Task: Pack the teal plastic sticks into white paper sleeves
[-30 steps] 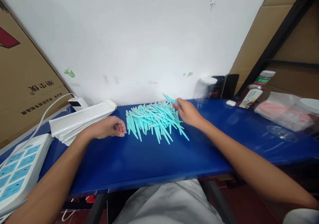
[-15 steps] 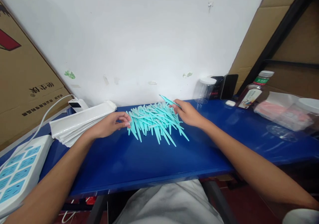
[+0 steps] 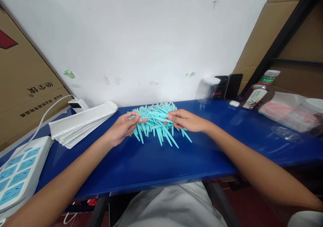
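Several slim turquoise plastic sticks with tapered ends lie in a loose pile (image 3: 159, 133) on the blue table (image 3: 141, 166). Just above the pile, my right hand (image 3: 188, 120) pinches a turquoise stick (image 3: 158, 114) that points left. From the other side my left hand (image 3: 123, 127) has thumb and forefinger closed at the stick's left end, its other fingers partly curled. The stick blends with the pile behind it, so its exact ends are hard to make out.
White padded sleeves (image 3: 83, 121) are stacked left of the pile, near a power strip (image 3: 22, 173) and a white cabled device (image 3: 78, 105). To the right stand a clear jar (image 3: 207, 90), dark phones (image 3: 233, 86), a bottle (image 3: 259, 90) and a bag with pink contents (image 3: 287, 112).
My right hand has brought the stick down and left, turning it nearly level. My left hand has moved right from the pile's edge and closed at the stick's other end.
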Demonstrator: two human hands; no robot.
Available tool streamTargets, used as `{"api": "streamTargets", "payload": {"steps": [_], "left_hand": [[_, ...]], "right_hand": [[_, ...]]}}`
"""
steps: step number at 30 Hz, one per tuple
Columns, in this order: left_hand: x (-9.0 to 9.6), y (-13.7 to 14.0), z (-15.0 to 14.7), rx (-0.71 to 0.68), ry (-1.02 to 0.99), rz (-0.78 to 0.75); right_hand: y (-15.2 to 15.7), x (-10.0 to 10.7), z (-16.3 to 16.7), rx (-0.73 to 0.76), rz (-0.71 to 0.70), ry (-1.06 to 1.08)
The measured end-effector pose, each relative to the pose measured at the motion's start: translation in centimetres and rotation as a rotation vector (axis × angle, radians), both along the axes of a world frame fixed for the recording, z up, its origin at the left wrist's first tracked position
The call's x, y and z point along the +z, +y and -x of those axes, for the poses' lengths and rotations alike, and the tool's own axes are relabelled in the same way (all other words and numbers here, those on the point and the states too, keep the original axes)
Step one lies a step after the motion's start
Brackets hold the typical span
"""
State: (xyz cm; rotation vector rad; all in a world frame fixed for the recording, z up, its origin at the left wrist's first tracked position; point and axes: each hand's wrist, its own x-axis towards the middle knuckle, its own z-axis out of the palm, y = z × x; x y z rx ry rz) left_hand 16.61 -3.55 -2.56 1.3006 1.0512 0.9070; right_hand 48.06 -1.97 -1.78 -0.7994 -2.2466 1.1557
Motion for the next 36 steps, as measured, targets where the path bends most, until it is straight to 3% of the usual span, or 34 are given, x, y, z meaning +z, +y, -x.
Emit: {"api": "streamTargets", "payload": {"steps": [5,14,23,36], "left_hand": [[0.1,-0.4,-0.4,0.011,0.019,-0.046],[-0.4,-0.1,-0.7,0.161,-0.055,-0.024],[-0.6,-0.3,-0.5,0.056,0.001,-0.046],[-1.0,-0.8,-1.6,0.066,0.141,-0.12]], "right_hand": [[-0.7,0.2,0.5,0.039,0.039,-0.045],[-1.2,0.7,0.9,0.051,0.03,-0.062],[-1.0,0.5,0.9,0.02,0.025,-0.056],[-1.6,0.2,1.8,0.061,0.001,-0.063]]}}
